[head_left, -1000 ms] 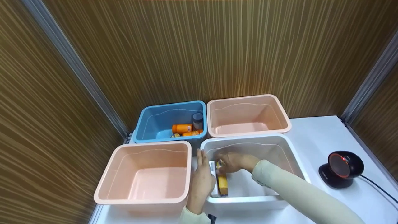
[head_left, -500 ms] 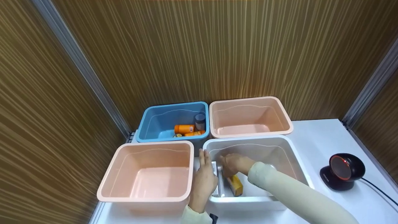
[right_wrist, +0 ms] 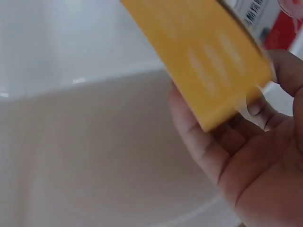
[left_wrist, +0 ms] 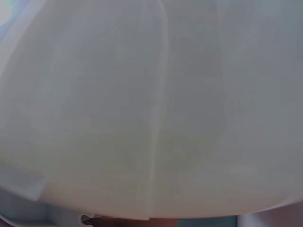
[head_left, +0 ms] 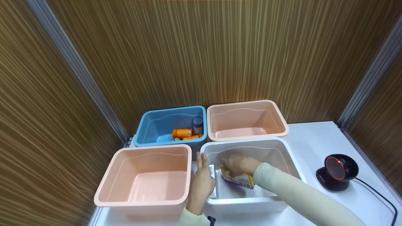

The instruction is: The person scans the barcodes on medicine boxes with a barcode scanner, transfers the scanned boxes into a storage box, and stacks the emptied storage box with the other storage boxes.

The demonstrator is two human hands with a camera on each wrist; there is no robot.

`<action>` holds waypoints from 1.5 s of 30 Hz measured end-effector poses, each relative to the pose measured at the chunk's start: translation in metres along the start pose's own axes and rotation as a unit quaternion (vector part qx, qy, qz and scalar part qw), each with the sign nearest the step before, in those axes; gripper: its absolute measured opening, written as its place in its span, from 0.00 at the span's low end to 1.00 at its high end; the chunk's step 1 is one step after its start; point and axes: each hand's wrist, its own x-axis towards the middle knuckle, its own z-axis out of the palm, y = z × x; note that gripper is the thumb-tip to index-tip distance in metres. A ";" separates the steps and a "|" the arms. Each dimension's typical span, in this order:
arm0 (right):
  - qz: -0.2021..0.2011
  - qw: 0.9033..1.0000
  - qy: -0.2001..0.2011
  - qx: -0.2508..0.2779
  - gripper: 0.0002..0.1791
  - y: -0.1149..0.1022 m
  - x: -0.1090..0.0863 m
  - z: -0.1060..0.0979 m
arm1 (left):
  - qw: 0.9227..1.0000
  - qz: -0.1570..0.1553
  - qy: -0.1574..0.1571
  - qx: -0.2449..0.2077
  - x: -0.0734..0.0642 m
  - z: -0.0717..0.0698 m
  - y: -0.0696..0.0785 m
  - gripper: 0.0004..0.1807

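Inside the white bin (head_left: 284,149), my right hand (head_left: 240,164) grips a yellow carton (head_left: 245,181) by one end. The right wrist view has the thumb and fingers around the end of this carton (right_wrist: 208,56), which is tilted and slightly blurred. My left hand (head_left: 202,183) rests at the bin's left rim, its fingers straight and pointing away from me. A white box (head_left: 213,180) lies along the bin's left wall, partly hidden by that hand. In the right wrist view this white box (right_wrist: 258,16) shows dark print and a red part. Pale sleeve fabric fills most of the left wrist view.
A blue bin (head_left: 157,113) at the back holds orange bottles (head_left: 182,133) and a grey-lidded jar (head_left: 198,125). Pink bins stand at front left (head_left: 157,185) and back right (head_left: 248,117). To the right is a black round device (head_left: 337,171) with a cable.
My right hand has lifted and turned the yellow carton away from the bin's left side, so its printed long face now shows. The left hand has stayed at the rim.
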 end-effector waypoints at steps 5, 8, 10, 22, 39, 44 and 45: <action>-0.046 0.995 0.075 -0.048 0.13 0.009 -0.011 -0.022 | 1.000 -0.006 -0.015 -0.004 0.005 -0.004 -0.007 0.44; -0.075 0.989 0.118 -0.044 0.11 0.015 -0.022 -0.035 | 1.000 -0.007 -0.013 0.001 0.007 -0.006 -0.012 0.44; -0.098 0.986 0.133 -0.001 0.10 0.019 -0.031 -0.042 | 1.000 -0.005 -0.008 0.005 0.008 -0.008 -0.016 0.43; -0.036 0.965 0.230 0.124 0.22 0.054 -0.101 -0.079 | 1.000 0.020 0.019 0.013 0.019 -0.010 -0.030 0.41; 0.057 0.908 0.339 0.242 0.28 0.094 -0.175 -0.055 | 1.000 0.002 0.007 0.012 0.025 -0.020 -0.041 0.41; 0.105 0.898 0.343 0.255 0.27 0.100 -0.182 -0.043 | 1.000 -0.004 0.006 0.013 0.025 -0.020 -0.040 0.43; 0.112 0.896 0.346 0.254 0.27 0.101 -0.183 -0.039 | 1.000 -0.005 0.006 0.012 0.024 -0.019 -0.040 0.43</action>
